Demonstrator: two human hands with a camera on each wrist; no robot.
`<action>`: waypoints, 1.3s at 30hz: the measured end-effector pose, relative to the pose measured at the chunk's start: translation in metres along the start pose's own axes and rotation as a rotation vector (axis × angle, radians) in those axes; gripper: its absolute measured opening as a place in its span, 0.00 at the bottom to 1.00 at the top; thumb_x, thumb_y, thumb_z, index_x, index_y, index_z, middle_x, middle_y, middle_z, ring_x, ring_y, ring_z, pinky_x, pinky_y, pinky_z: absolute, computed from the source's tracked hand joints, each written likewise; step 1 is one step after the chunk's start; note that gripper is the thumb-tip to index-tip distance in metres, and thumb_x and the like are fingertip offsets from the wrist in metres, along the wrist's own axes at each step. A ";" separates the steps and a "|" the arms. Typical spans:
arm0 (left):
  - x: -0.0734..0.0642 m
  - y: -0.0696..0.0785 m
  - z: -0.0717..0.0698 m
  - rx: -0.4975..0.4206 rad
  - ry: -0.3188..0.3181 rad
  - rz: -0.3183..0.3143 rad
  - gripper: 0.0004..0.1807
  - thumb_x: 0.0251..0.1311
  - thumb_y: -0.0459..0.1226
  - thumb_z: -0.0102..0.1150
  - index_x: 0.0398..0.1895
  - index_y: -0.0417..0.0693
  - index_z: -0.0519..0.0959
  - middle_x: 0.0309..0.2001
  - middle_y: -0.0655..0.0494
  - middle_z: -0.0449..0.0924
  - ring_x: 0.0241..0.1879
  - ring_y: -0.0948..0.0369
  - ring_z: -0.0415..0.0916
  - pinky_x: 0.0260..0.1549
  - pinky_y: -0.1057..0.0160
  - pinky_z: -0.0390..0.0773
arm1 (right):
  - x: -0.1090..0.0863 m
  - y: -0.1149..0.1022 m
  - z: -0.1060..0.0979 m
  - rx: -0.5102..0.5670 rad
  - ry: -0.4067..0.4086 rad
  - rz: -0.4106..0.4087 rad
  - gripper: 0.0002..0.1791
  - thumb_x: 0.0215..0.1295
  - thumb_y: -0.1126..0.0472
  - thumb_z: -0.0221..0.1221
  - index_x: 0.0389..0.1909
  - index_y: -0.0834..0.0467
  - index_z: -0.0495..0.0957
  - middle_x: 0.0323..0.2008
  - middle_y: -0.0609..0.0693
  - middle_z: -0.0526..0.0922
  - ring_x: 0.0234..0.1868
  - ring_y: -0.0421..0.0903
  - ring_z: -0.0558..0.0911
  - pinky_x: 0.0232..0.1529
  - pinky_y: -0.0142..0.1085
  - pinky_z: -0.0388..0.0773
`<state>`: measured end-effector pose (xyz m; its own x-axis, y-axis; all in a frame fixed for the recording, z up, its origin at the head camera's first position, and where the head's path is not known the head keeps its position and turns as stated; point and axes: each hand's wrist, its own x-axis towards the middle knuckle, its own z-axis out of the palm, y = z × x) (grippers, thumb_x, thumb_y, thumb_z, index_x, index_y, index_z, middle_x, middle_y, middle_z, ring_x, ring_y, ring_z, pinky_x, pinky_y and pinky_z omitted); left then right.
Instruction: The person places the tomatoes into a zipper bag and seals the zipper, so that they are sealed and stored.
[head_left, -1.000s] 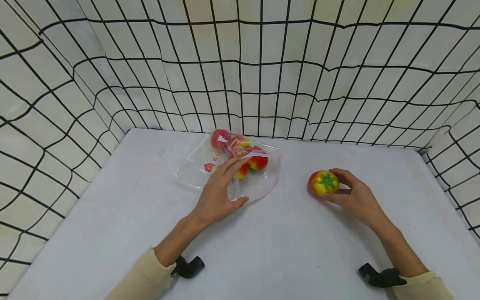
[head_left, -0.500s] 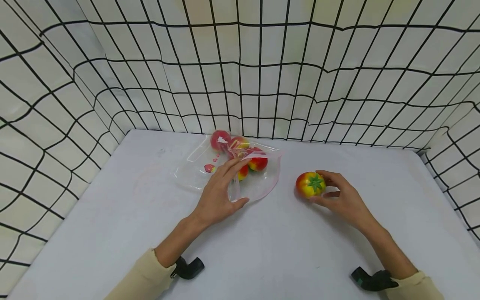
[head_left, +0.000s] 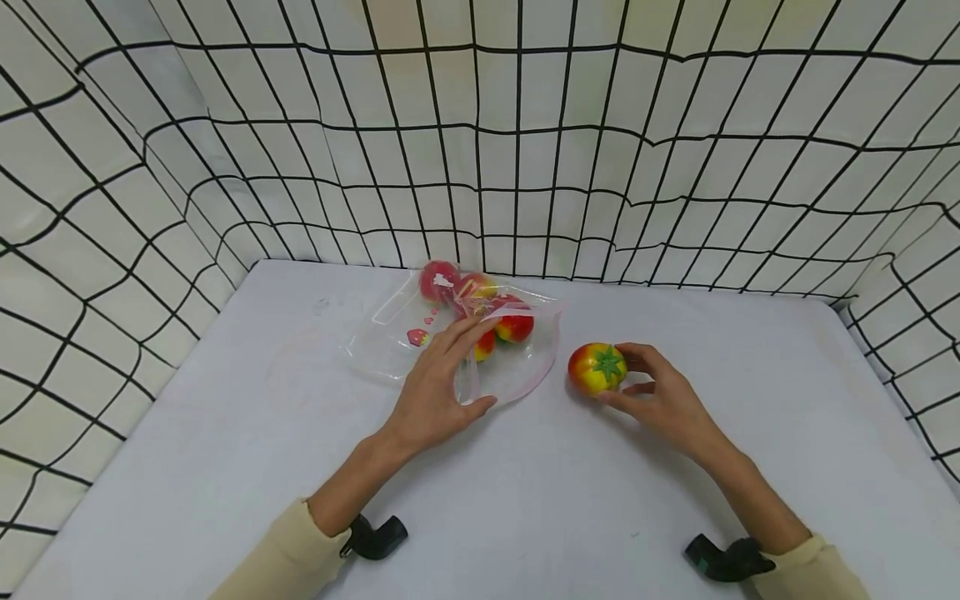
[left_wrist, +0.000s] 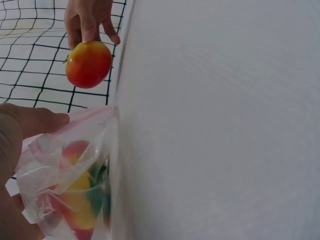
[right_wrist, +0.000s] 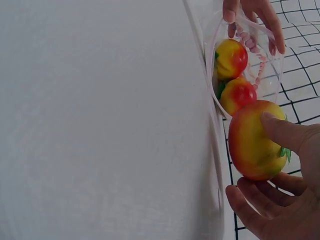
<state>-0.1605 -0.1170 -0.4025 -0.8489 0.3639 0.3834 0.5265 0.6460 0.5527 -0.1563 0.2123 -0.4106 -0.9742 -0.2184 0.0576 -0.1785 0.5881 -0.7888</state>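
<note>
My right hand [head_left: 663, 400] grips a red-and-yellow toy tomato [head_left: 589, 370] with a green star-shaped top, thumb on one side and fingers on the other. In the right wrist view this tomato [right_wrist: 255, 142] overlaps the mouth of a clear plastic bag [right_wrist: 280, 75]. My left hand [head_left: 438, 387] holds that bag [head_left: 525, 379] by its pink-edged mouth, thumb and fingers spread so the mouth gapes toward the right. Inside the bag lie several red-and-yellow fruits [head_left: 514, 323], partly hidden by the left fingers and the plastic. A strawberry print [head_left: 417, 337] shows on the bag.
A white table [head_left: 247, 450] lies under both hands. Black netting [head_left: 517, 167] over white walls encloses the back and both sides. A black camera mount [head_left: 378, 537] sits at the left wrist, another camera mount [head_left: 726, 558] at the right.
My right hand has carried the toy tomato leftward across the table, closer to the bag's mouth. The left hand and the bag have stayed in place.
</note>
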 end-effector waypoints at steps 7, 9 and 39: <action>0.000 0.001 0.000 0.007 -0.004 -0.007 0.57 0.47 0.40 0.83 0.81 0.64 0.61 0.80 0.56 0.61 0.77 0.55 0.62 0.64 0.48 0.82 | 0.003 -0.003 0.007 0.016 -0.001 -0.022 0.40 0.62 0.57 0.74 0.72 0.59 0.68 0.67 0.58 0.77 0.66 0.56 0.78 0.56 0.32 0.86; 0.000 0.001 0.000 0.009 -0.004 -0.008 0.57 0.47 0.40 0.83 0.81 0.65 0.61 0.80 0.57 0.61 0.77 0.55 0.62 0.64 0.48 0.82 | 0.004 -0.004 0.010 0.019 0.000 -0.029 0.40 0.62 0.57 0.74 0.72 0.58 0.67 0.68 0.57 0.76 0.66 0.55 0.78 0.57 0.35 0.86; 0.000 0.001 0.001 0.012 -0.003 0.003 0.55 0.47 0.39 0.83 0.80 0.60 0.63 0.80 0.57 0.61 0.76 0.54 0.64 0.68 0.47 0.79 | 0.020 -0.022 0.044 0.081 -0.036 -0.060 0.39 0.62 0.59 0.74 0.72 0.55 0.69 0.64 0.56 0.75 0.63 0.56 0.80 0.58 0.48 0.86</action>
<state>-0.1602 -0.1152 -0.4026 -0.8475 0.3679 0.3826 0.5284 0.6526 0.5430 -0.1657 0.1612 -0.4192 -0.9563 -0.2796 0.0851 -0.2228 0.5089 -0.8315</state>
